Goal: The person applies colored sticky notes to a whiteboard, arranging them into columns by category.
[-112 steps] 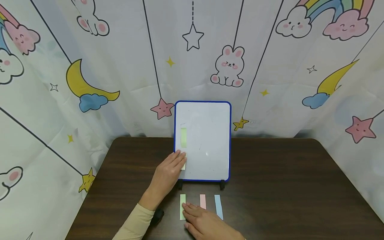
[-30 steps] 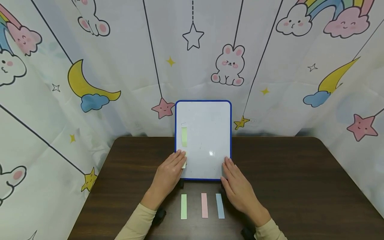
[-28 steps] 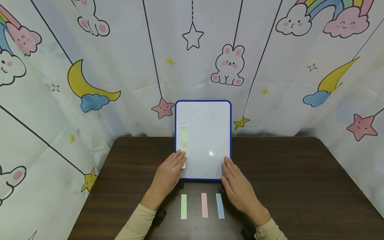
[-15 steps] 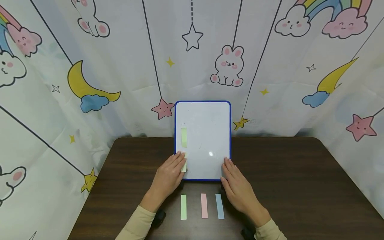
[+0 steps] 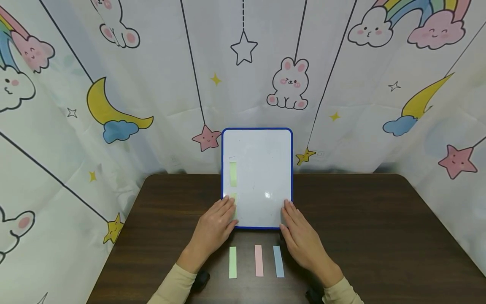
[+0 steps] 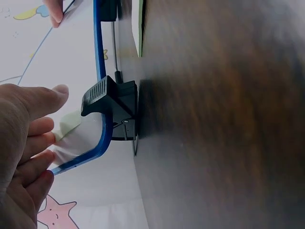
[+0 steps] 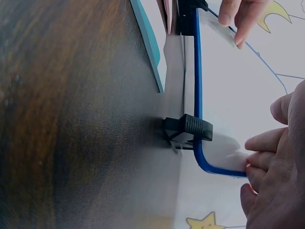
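A blue-framed whiteboard (image 5: 262, 177) stands upright at the back of the table. On its left side is a pale green paper strip (image 5: 233, 174), with a second green strip (image 5: 233, 196) lower down, mostly hidden by my left hand (image 5: 212, 226). That hand's fingers lie extended over the lower strip and the board's left edge, its thumb near the bottom corner. My right hand (image 5: 303, 236) rests straight fingers against the lower right edge. In front of the board lie a green strip (image 5: 233, 262), a pink strip (image 5: 259, 261) and a blue strip (image 5: 279, 261).
Black stand clips hold the board's bottom edge, one clip (image 6: 97, 98) near my left thumb and another clip (image 7: 198, 127) by my right hand. The dark wooden table (image 5: 364, 236) ends at a white curtain (image 5: 171, 84) printed with cartoons.
My right hand has moved from the table strips to the board's right edge. The left hand has slid slightly down; the lower strip's top now shows above its fingers.
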{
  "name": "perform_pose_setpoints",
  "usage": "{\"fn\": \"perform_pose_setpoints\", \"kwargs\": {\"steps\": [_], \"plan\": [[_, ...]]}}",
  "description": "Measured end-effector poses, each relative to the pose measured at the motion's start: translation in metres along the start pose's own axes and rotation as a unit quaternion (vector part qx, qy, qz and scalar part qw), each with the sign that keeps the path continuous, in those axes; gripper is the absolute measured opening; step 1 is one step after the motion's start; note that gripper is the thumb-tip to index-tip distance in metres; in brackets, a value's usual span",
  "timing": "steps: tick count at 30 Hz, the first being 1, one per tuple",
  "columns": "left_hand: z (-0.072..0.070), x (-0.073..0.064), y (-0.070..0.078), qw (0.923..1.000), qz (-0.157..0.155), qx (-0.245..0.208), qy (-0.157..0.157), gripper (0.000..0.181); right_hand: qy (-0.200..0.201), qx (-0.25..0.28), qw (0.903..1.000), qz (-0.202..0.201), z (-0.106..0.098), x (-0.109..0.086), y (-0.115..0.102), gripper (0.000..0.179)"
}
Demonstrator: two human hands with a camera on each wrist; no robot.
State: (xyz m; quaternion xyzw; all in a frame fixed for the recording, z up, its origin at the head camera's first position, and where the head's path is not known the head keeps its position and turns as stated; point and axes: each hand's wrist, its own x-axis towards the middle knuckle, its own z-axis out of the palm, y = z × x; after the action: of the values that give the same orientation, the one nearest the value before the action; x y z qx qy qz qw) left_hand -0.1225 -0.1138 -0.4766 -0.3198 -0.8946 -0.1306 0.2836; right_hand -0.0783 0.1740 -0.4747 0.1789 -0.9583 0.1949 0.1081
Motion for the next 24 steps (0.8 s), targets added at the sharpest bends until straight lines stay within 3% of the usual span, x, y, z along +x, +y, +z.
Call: {"fn": "perform_pose_setpoints", "kwargs": {"steps": [6,24], "plan": [[-0.0001,-0.0017,0.0015,1.0000,-0.005,0.004,-0.007,0.046,-0.003,0.001,1.0000,0.001,-0.0003,0.0001,0.0004,0.056],[0.0016,-0.0015,0.0012,0.9997,0.008,0.002,0.021,0.033,0.000,0.002,1.0000,-0.003,-0.0015,0.0005,0.0003,0.056]]}}
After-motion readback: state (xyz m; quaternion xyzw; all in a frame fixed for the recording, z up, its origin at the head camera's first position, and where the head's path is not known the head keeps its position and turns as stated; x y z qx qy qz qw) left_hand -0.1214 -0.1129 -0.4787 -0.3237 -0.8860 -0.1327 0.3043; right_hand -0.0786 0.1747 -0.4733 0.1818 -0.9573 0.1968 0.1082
